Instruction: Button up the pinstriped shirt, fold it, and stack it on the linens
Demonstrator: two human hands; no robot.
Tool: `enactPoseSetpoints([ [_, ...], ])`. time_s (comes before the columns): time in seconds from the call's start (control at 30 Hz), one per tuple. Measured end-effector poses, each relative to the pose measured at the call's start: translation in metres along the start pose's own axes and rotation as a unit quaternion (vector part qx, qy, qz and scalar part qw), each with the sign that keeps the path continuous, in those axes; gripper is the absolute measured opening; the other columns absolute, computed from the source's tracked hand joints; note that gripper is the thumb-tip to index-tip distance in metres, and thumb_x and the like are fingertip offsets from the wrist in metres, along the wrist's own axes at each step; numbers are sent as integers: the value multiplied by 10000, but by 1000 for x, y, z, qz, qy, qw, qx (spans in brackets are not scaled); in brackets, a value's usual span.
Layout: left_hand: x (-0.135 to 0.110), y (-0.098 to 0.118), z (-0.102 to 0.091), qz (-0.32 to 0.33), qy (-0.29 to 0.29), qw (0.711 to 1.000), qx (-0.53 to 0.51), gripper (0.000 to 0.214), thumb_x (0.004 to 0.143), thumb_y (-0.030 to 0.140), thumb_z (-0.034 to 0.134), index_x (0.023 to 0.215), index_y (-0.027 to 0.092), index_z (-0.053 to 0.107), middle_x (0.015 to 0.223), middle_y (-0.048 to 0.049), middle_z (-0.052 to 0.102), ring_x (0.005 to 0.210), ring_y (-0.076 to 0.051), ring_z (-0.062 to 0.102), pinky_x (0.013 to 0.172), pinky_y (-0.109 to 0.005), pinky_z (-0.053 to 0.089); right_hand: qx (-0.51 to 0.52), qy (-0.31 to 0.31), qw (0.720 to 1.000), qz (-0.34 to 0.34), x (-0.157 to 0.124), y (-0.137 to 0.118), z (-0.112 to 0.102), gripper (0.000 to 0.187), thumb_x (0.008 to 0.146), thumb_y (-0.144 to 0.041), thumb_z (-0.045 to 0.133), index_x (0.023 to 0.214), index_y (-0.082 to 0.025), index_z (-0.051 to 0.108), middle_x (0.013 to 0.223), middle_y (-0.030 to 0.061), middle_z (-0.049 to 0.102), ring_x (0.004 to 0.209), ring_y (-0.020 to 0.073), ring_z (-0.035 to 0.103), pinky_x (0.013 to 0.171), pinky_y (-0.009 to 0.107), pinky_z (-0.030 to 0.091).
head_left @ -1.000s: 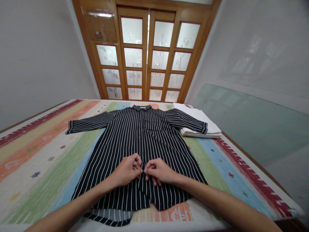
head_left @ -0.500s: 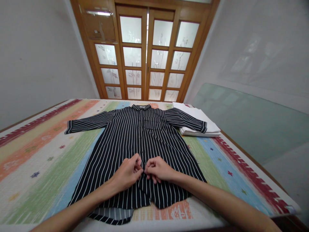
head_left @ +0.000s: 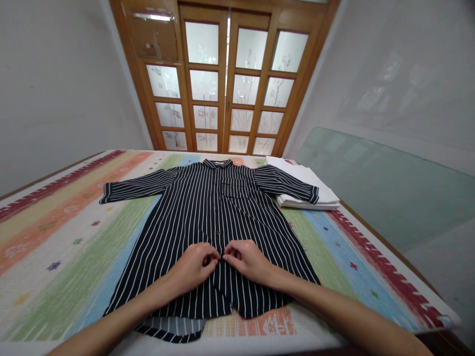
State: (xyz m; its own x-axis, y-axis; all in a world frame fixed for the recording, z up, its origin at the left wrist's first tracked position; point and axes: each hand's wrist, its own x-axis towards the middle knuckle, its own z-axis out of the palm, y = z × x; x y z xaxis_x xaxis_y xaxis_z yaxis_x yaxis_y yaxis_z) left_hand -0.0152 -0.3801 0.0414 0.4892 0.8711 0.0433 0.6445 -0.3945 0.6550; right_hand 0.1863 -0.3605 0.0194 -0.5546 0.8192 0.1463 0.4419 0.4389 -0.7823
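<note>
The striped shirt (head_left: 189, 212) lies flat in front of me on the bright cloth (head_left: 55, 296) over the counter (head_left: 386, 242), with its collar (head_left: 217, 164) far away and its bottom near me. My left hand (head_left: 196, 262) and right hand (head_left: 243, 257) are each pinching the front strip, below a button (head_left: 217, 232). I can't see if another button hides between my fingers.

The cloth looks thin and slippery, so a loose pinch could let it slip out. If I pull hard, the front could go crooked, and the sleeve (head_left: 289, 185) on my right could drag across the white pile (head_left: 322, 195) under it. My left arm (head_left: 148, 304) crosses the bottom part, so bumping it could wrinkle the back flap (head_left: 174, 329).
</note>
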Motion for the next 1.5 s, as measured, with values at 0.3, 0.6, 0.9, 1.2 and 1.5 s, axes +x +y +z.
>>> enactPoseSetpoints([
  [0.3,-26,-1,-9,65,-38,996,40,322,835,322,659,1134,204,644,1022,-58,607,967,-216,580,876,-389,481,-249,-195,935,-158,-37,-19,-34,469,757,-557,741,1002,-166,656,946,53,611,799,185,569,641,255,391],
  [0.6,-61,6,-2,201,-42,971,120,116,887,162,562,967,191,641,928,-39,600,853,-164,563,756,-275,483,-332,-197,900,-201,-65,-21,-35,151,814,-102,547,949,-154,592,891,50,587,799,179,521,650,278,400],
  [0.9,-67,12,-1,211,-2,965,158,207,868,327,591,1011,178,597,951,-64,615,875,-202,576,767,-322,494,-235,-30,953,-188,-62,-8,-27,438,829,25,336,1217,-150,437,963,58,527,786,148,522,693,269,487],
  [1.2,-73,-21,7,206,97,961,156,168,963,143,400,948,177,564,798,-20,619,702,-133,594,657,-245,483,-349,-81,906,-228,-75,5,-41,500,864,-305,684,1300,-174,477,1128,118,554,847,199,615,669,309,542],
  [1.5,-121,-57,3,44,210,944,250,626,764,253,547,1378,228,429,1345,-111,545,1244,-318,485,1064,-514,369,-361,37,929,-68,-129,38,-86,682,522,40,403,1152,-165,568,1237,118,527,1178,266,491,1011,452,430],
])
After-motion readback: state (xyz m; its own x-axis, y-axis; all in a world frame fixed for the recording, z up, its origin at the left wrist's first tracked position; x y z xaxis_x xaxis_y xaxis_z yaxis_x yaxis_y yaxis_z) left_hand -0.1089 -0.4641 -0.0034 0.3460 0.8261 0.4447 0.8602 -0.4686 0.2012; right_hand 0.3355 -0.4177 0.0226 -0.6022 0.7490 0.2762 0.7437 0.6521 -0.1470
